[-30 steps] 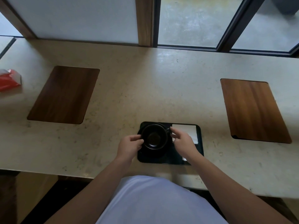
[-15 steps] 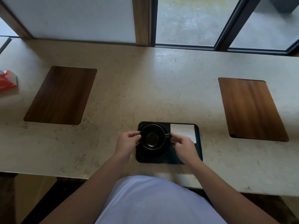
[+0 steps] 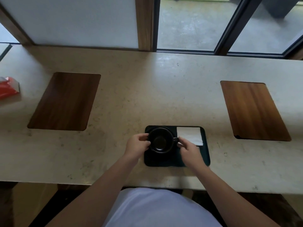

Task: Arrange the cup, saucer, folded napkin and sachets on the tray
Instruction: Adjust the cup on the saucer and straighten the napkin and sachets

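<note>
Head-worn camera looks steeply down over the counter point(image 3: 147, 89), close.

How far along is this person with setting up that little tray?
Mostly there, it seems. The folded napkin already lies on the tray's far right part. The black cup sits on the left part; a saucer under it is too dark to confirm. In hand: the left hand steadies the cup while the right hand is at its handle. Left: the sachets, which I can't see anywhere.
</note>
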